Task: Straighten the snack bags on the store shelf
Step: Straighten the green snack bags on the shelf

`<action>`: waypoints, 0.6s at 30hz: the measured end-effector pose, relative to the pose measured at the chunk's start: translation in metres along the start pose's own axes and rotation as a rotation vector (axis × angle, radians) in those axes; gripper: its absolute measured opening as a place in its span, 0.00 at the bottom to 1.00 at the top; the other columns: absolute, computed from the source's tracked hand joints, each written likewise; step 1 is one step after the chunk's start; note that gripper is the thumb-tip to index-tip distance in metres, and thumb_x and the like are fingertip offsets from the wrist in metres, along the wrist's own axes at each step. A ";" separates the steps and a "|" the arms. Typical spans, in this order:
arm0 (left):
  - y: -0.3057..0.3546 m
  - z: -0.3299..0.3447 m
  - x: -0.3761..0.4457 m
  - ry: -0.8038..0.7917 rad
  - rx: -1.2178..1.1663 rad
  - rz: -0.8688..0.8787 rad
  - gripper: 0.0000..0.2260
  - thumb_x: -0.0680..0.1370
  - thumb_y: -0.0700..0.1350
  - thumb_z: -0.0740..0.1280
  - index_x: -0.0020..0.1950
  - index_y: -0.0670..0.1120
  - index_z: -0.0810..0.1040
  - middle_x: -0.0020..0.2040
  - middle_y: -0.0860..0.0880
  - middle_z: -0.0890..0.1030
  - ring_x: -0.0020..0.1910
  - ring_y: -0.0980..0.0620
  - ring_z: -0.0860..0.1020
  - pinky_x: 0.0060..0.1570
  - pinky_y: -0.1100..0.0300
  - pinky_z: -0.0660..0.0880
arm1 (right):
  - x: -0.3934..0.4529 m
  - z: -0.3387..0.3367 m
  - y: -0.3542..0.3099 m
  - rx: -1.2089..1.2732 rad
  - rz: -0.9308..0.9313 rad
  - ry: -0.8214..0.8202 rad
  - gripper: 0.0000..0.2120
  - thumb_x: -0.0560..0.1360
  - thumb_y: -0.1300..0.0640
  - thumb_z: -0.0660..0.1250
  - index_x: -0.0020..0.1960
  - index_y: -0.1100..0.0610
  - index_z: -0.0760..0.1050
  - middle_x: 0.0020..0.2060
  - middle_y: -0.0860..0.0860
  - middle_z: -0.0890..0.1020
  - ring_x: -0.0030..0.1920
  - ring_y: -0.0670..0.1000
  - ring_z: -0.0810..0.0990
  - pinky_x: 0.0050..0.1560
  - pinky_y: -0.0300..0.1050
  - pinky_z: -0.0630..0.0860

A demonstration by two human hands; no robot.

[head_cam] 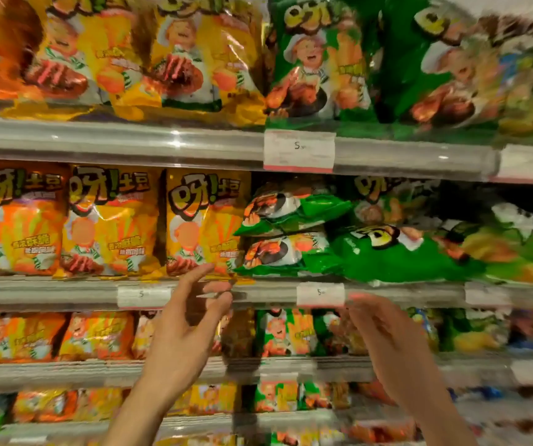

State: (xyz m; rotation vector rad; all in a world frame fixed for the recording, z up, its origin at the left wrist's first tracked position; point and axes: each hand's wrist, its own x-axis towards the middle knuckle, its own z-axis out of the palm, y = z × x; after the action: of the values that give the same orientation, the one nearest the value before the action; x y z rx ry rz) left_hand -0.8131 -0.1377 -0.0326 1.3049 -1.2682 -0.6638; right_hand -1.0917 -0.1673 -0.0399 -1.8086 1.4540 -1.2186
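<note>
— Reaching up with both hands, you've got nothing in either one: your left hand [191, 320] has its fingers spread and loosely curled, index tip just in front of the shelf edge [65, 292].

— And your right hand [390, 342]?

— Spread too, palm turned inward, fingertips level with that same rail, just beside a white price tag [320, 294]. It's blurred, so finer detail I cannot tell.

— Where are the bags from there?

— Right above your left fingertips stands an upright yellow bag [204, 220], with two more yellow ones further left of it, all facing front. Above and between your hands, two green bags [287, 233] lie toppled on their sides, stacked one on the other. Above your right hand, another green bag [387, 252] slumps forward over the shelf front.

— Beyond that?

— Orange and green bags on the rows above and below you.
</note>
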 end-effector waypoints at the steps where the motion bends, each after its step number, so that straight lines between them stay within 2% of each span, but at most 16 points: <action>1: 0.004 0.007 0.000 0.015 0.005 -0.009 0.17 0.79 0.48 0.68 0.67 0.58 0.72 0.51 0.63 0.83 0.49 0.62 0.82 0.50 0.64 0.77 | 0.003 -0.008 0.004 0.008 -0.017 0.000 0.11 0.78 0.49 0.63 0.58 0.50 0.79 0.42 0.39 0.84 0.44 0.41 0.83 0.42 0.32 0.76; 3: 0.011 0.019 0.002 0.029 0.013 -0.027 0.18 0.79 0.49 0.67 0.67 0.59 0.72 0.51 0.63 0.82 0.49 0.63 0.82 0.38 0.69 0.77 | 0.009 -0.021 0.009 0.014 -0.055 0.006 0.14 0.76 0.47 0.63 0.57 0.51 0.79 0.42 0.39 0.84 0.44 0.41 0.83 0.42 0.30 0.76; 5: 0.017 0.027 0.006 0.034 0.023 -0.042 0.18 0.78 0.51 0.67 0.67 0.60 0.71 0.50 0.64 0.81 0.49 0.62 0.82 0.33 0.71 0.77 | 0.016 -0.030 0.012 -0.007 -0.081 0.007 0.14 0.76 0.47 0.63 0.58 0.51 0.80 0.42 0.39 0.85 0.43 0.41 0.83 0.41 0.29 0.75; 8: 0.025 0.034 0.014 0.048 0.054 -0.038 0.19 0.76 0.57 0.66 0.66 0.63 0.69 0.51 0.67 0.80 0.49 0.62 0.82 0.42 0.65 0.79 | 0.027 -0.038 0.012 -0.022 -0.098 0.019 0.11 0.79 0.47 0.63 0.58 0.48 0.78 0.41 0.36 0.84 0.42 0.38 0.82 0.41 0.29 0.76; 11: 0.028 0.035 0.026 0.067 0.067 -0.021 0.21 0.76 0.59 0.66 0.69 0.61 0.68 0.53 0.61 0.81 0.48 0.62 0.82 0.44 0.64 0.76 | 0.035 -0.043 0.004 -0.043 -0.103 0.049 0.16 0.76 0.35 0.58 0.56 0.41 0.76 0.42 0.35 0.84 0.45 0.38 0.83 0.45 0.32 0.78; 12: 0.030 0.034 0.030 0.077 0.066 -0.016 0.23 0.76 0.60 0.65 0.70 0.60 0.67 0.54 0.60 0.81 0.47 0.62 0.83 0.44 0.64 0.76 | 0.038 -0.042 0.000 -0.043 -0.096 0.060 0.15 0.75 0.36 0.59 0.55 0.41 0.76 0.42 0.36 0.85 0.45 0.38 0.83 0.45 0.32 0.79; 14: 0.035 0.033 0.038 0.108 0.064 0.011 0.26 0.75 0.63 0.64 0.71 0.59 0.66 0.54 0.59 0.80 0.48 0.59 0.82 0.47 0.58 0.77 | 0.045 -0.039 -0.007 -0.024 -0.113 0.103 0.07 0.77 0.45 0.62 0.53 0.42 0.77 0.41 0.41 0.85 0.44 0.41 0.83 0.43 0.33 0.78; 16: 0.040 0.032 0.046 0.135 0.064 0.042 0.27 0.75 0.63 0.63 0.72 0.57 0.66 0.52 0.60 0.79 0.48 0.57 0.82 0.51 0.54 0.77 | 0.053 -0.033 -0.019 0.010 -0.104 0.109 0.05 0.79 0.52 0.65 0.51 0.44 0.78 0.39 0.44 0.83 0.38 0.41 0.81 0.36 0.34 0.74; 18: 0.044 0.029 0.056 0.123 0.065 0.037 0.27 0.75 0.66 0.61 0.72 0.57 0.66 0.52 0.60 0.78 0.48 0.56 0.81 0.53 0.52 0.77 | 0.059 -0.026 -0.031 0.051 -0.074 0.089 0.04 0.80 0.51 0.66 0.52 0.44 0.79 0.39 0.45 0.82 0.35 0.42 0.77 0.33 0.35 0.71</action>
State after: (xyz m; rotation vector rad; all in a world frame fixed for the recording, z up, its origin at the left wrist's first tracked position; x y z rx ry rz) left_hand -0.8374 -0.1890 0.0197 1.3514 -1.2188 -0.5122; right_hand -1.0977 -0.2106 0.0167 -1.8091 1.4012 -1.3772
